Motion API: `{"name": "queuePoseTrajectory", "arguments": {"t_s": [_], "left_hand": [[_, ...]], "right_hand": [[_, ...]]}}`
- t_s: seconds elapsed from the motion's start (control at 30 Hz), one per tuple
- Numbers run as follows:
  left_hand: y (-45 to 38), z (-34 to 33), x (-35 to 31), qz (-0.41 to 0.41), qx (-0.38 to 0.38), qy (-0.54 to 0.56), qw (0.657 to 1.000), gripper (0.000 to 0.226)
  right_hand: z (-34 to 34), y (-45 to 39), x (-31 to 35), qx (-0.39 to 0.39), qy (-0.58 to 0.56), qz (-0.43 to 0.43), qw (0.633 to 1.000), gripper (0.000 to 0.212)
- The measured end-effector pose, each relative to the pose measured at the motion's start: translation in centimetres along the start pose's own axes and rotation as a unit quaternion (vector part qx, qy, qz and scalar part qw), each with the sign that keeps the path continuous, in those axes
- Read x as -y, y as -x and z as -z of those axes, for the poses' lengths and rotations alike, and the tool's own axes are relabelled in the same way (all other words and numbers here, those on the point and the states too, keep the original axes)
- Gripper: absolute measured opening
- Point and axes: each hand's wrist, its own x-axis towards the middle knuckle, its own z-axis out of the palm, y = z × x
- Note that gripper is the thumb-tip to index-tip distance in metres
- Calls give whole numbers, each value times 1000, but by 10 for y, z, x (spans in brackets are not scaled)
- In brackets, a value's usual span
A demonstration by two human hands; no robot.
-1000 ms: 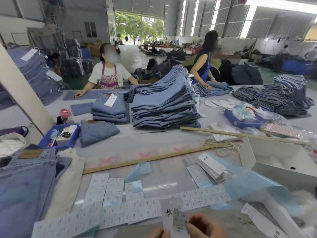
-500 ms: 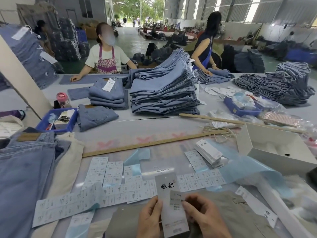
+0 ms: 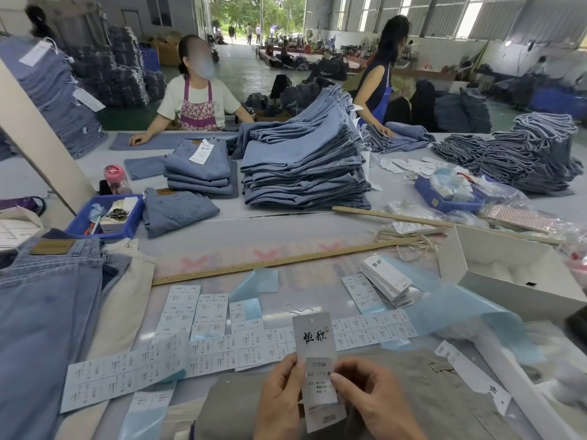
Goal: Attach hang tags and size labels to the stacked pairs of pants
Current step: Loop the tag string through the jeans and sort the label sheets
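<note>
Hang tag (image 3: 314, 350) now raised into lower centre; left hand (image 3: 279, 398) and right hand (image 3: 368, 398) are pinching it, pressing size label (image 3: 319, 381) on. Label nearly fixed; pants next.

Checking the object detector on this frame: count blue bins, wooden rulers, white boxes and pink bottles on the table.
Blue bins: 2, one left, one right
Wooden rulers: 2, near, far
White boxes: 1
Pink bottles: 1
Total: 6
</note>
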Motion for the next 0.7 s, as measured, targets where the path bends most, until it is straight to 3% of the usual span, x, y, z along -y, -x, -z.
{"name": "queuePoseTrajectory", "arguments": {"t_s": [0.27, 0.37, 0.47, 0.6, 0.7], "left_hand": [[-1, 3, 10, -67, 9, -67, 996, 15], [-3, 2, 15, -79, -4, -85, 993, 16], [-4, 5, 15, -74, -18, -59, 995, 14], [-2, 10, 11, -77, 21, -78, 994, 15], [1, 11, 7, -73, 72, -105, 989, 24]], "right_hand": [[-4, 3, -4, -19, 67, 16, 997, 12], [-14, 5, -13, -100, 158, 56, 981, 39], [-17, 2, -10, -162, 132, 45, 977, 66], [-16, 5, -4, -65, 98, 17, 993, 33], [-17, 9, -2, -61, 43, 11, 997, 20]]}}
